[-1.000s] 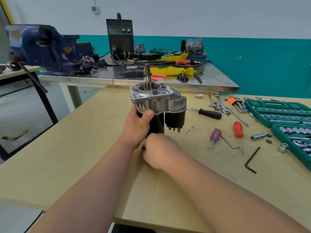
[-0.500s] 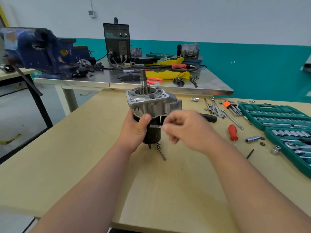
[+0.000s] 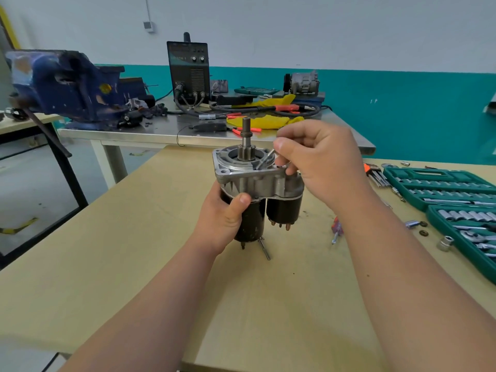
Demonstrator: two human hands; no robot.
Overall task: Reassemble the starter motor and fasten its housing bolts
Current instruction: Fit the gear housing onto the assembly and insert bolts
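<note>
Steel housing bolt pinched in the grip of right hand, thumb against fingertips, slanted, tip down at the rim of the starter motor and its aluminium nose housing. Left hand clenched round the black motor body, steadying it upright on the tabletop, pinion shaft up. Lifted within the last second from the motor's foot to its top, bolt in tow. Probably about to be fed into a hole; not yet seated. Second bolt lying at the base, untouched. Socket set well apart to the right, likely wanted for tightening.
</note>
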